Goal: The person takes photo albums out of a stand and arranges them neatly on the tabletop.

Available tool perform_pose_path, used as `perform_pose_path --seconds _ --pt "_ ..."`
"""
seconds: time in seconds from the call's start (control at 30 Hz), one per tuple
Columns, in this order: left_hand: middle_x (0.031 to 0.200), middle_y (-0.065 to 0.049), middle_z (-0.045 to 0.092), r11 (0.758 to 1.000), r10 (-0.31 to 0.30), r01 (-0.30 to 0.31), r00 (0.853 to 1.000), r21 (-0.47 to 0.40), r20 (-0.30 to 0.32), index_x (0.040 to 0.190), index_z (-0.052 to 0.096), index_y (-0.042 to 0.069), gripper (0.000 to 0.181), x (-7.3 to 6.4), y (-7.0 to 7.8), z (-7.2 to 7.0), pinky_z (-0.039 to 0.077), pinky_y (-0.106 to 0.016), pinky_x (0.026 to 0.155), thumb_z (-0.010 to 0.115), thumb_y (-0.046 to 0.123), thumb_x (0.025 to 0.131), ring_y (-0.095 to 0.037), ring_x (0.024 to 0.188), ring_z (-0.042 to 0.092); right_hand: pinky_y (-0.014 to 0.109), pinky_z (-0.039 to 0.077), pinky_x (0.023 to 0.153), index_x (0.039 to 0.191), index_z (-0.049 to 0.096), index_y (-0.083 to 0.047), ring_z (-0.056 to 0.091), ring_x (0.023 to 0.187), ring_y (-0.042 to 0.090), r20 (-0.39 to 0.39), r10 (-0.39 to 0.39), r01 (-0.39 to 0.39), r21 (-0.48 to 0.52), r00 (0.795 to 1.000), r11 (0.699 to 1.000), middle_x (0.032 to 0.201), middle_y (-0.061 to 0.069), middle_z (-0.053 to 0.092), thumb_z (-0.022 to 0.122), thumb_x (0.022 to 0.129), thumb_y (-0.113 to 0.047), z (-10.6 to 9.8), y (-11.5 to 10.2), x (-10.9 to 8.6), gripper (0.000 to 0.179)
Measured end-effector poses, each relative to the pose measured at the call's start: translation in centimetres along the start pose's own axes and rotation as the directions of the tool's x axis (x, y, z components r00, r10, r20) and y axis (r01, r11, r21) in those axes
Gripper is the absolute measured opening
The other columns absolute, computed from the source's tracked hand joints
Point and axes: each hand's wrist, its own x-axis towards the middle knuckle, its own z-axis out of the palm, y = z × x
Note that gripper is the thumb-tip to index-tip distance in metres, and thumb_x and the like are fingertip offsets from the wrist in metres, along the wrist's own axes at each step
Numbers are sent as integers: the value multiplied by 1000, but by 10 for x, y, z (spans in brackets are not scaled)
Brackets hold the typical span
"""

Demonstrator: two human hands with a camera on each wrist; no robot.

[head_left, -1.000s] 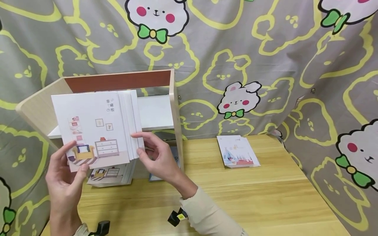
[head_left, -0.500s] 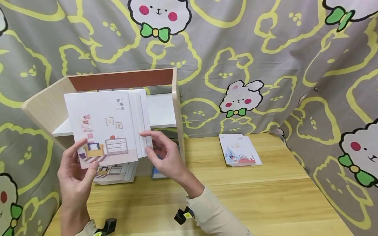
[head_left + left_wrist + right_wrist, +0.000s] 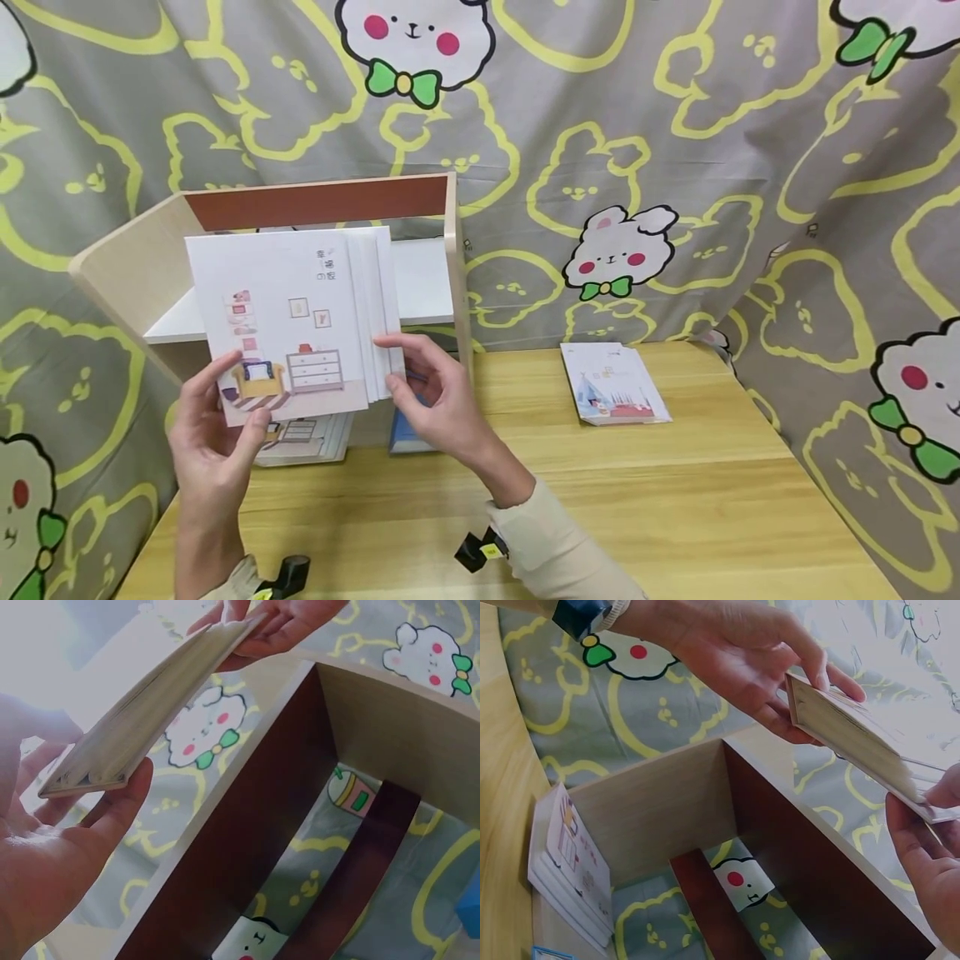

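Observation:
A white book (image 3: 277, 317) with a drawn armchair and chest of drawers on its cover is held up in front of the shelf unit. My left hand (image 3: 217, 450) pinches its lower left corner between thumb and fingers. At the right edge, where the page edges (image 3: 375, 308) show fanned out, my right hand (image 3: 442, 400) pinches with thumb and index finger. In the left wrist view the book (image 3: 142, 712) appears edge-on, its pages slightly parted between the covers. Below it, a stack of books (image 3: 311, 437) with the same picture is partly hidden.
A wooden shelf unit (image 3: 457, 283) with a white shelf board (image 3: 423, 283) stands at the table's back left. Beside the stack is a blue book (image 3: 408, 433), partly hidden. Another white book (image 3: 615, 383) lies on the wooden table (image 3: 675, 500) at right. A patterned curtain (image 3: 517, 192) hangs behind.
Both hands have carried the book a little to the right, across the front of the shelf unit. The grip looks the same, and the whole view has shifted slightly.

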Motion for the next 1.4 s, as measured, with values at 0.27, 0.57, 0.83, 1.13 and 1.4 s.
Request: perform_pose_path --seconds 0.27,0.57,0.83,1.13,1.4 --pt "133 -26 54 999 -31 30 999 33 15 147 39 -14 69 -3 -2 7 58 -27 89 43 -33 80 -29 112 58 39 59 91 137 55 3 64 119 30 -11 20 -21 -12 1000 1000 134 22 61 56 98 12 -8 -7 -4 40" --pt "140 -25 49 996 -44 37 995 78 90 147 39 -12 70 -3 -9 17 57 -29 91 48 -32 81 -29 115 54 34 59 89 138 54 2 63 120 31 -38 34 -35 -24 999 999 135 21 62 56 97 14 -23 -11 -15 43" --pt "142 -25 48 996 -47 38 993 83 104 146 41 -12 67 -3 -10 20 58 -29 89 53 -29 83 -29 114 56 33 59 89 139 55 -1 63 120 31 -35 33 -34 -30 999 999 135 19 62 54 97 15 -29 -10 -18 45" --pt "142 -26 47 995 -46 36 992 90 115 146 41 -13 65 -4 -11 23 59 -31 89 58 -25 85 -29 112 59 31 58 80 139 54 -1 64 117 30 -26 34 -35 -48 999 998 136 18 62 55 97 15 -34 -17 -20 45" --pt "143 -24 46 996 -52 42 990 80 127 147 41 -11 71 -6 -10 28 60 -32 85 51 -33 80 -27 111 60 31 58 84 139 54 0 63 117 30 -20 29 -30 -61 999 998 135 19 63 53 96 17 -39 -18 -22 47"
